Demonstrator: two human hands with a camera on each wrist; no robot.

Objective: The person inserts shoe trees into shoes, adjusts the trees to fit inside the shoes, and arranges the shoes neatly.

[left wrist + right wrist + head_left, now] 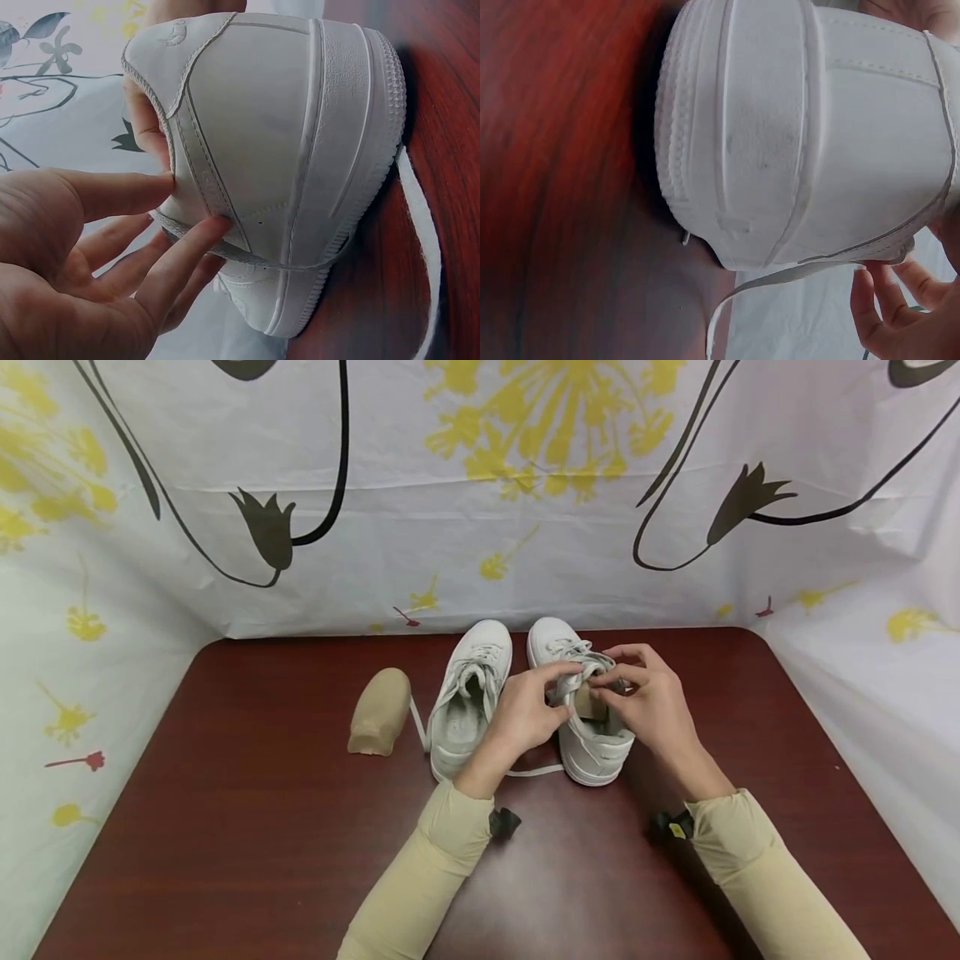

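Observation:
Two white lace-up sneakers stand side by side with toes away from me. At the right sneaker [600,758], my left hand [527,706] grips the left edge of the opening near the tongue. In the left wrist view, its thumb and fingers [187,259] touch the collar and the outer side. My right hand [656,702] reaches over the opening from the right, its thumb and index finger pinching at a tan shoe shaper [590,705] inside. The shaper's front is hidden under the tongue. In the right wrist view, the sneaker's side and heel hide most of the fingers.
The left sneaker [480,647] stands close by with its opening showing. Left of it lies another tan, toe-shaped shoe shaper [381,710]. A loose white lace [536,772] trails over the dark red table [247,827]. A patterned white cloth [420,552] hangs behind.

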